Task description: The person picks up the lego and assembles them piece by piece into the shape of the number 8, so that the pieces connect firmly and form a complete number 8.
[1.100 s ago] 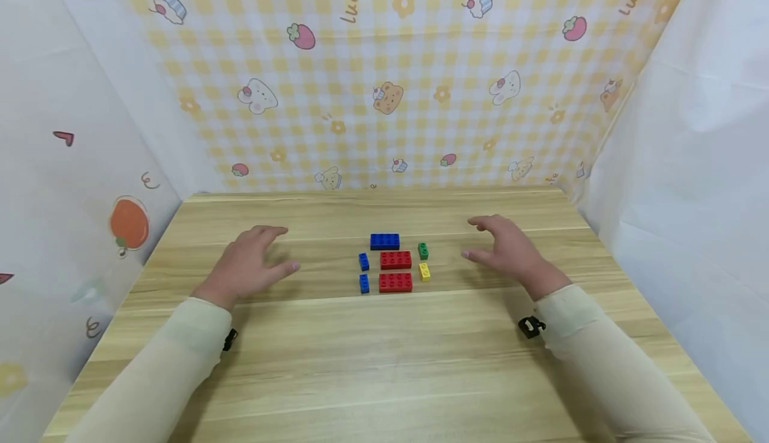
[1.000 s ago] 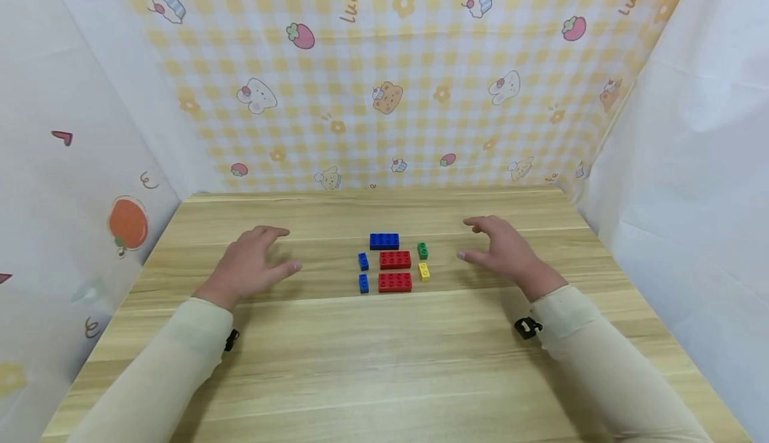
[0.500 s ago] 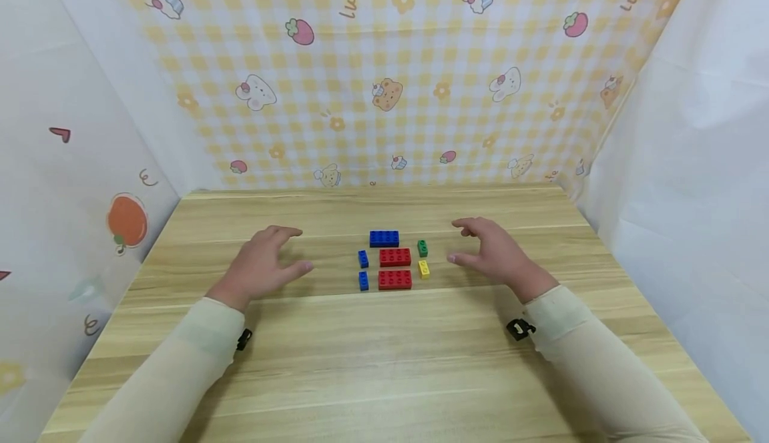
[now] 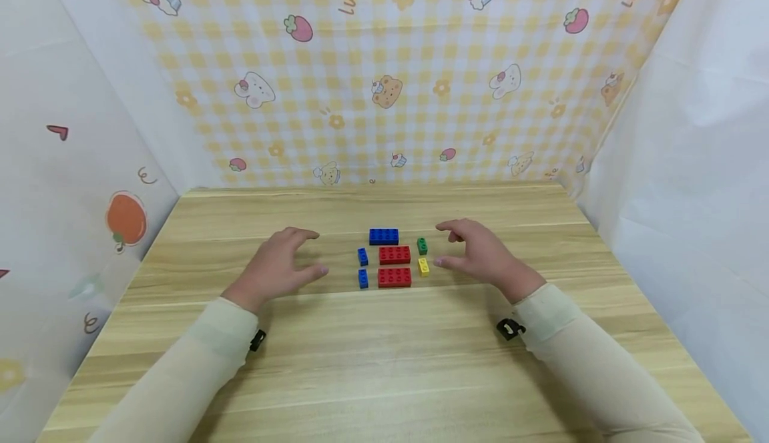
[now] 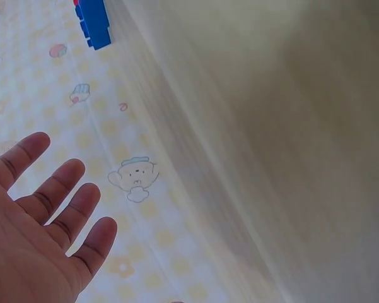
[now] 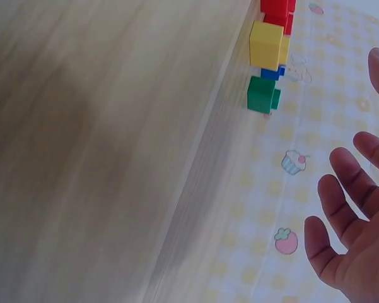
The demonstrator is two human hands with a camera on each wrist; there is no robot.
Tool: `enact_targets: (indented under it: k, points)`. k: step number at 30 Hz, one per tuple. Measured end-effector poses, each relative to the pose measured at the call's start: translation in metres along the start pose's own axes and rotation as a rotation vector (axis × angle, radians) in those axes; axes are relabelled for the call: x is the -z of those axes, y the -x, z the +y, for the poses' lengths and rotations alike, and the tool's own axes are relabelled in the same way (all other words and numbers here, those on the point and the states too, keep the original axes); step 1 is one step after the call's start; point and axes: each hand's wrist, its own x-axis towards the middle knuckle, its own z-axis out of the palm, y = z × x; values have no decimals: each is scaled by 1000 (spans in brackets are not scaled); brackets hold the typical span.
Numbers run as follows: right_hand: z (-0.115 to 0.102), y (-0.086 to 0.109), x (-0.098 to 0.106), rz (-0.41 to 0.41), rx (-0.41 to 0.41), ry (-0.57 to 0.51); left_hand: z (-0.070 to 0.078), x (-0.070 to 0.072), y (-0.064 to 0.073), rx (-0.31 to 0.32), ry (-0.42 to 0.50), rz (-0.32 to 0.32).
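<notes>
Several toy building bricks lie mid-table in the head view. A long blue brick (image 4: 384,236) is at the back, with two long red bricks, one red brick (image 4: 394,255) behind the other red brick (image 4: 394,277). Two small blue bricks, a rear one (image 4: 363,257) and a front one (image 4: 363,279), line the left side. A small green brick (image 4: 422,246) and a small yellow brick (image 4: 423,267) line the right. My left hand (image 4: 273,269), fingers relaxed and holding nothing, is left of the small blue bricks. My right hand (image 4: 483,256), likewise holding nothing, is close right of the green and yellow bricks.
The bricks rest on a wooden table (image 4: 384,356). A yellow checked cloth (image 4: 444,49) with printed cartoons stands behind its far edge. White cloths flank it, one cloth on the left (image 4: 54,229) and another cloth on the right (image 4: 691,196). Black devices sit at both wrists.
Both hands have moved inward toward the bricks, my left one to the right and my right one to the left. The bricks keep their arrangement; the head view has tilted slightly.
</notes>
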Motion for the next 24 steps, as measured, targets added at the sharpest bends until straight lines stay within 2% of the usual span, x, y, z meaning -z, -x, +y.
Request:
enact_targets:
  k: [10, 24]
  points:
    - [-14, -6, -10, -69, 2, 11, 10, -10, -2, -14, -30, -30]
    - [-30, -17, -28, -162, 17, 32, 31, -14, -8, -22, 9, -85]
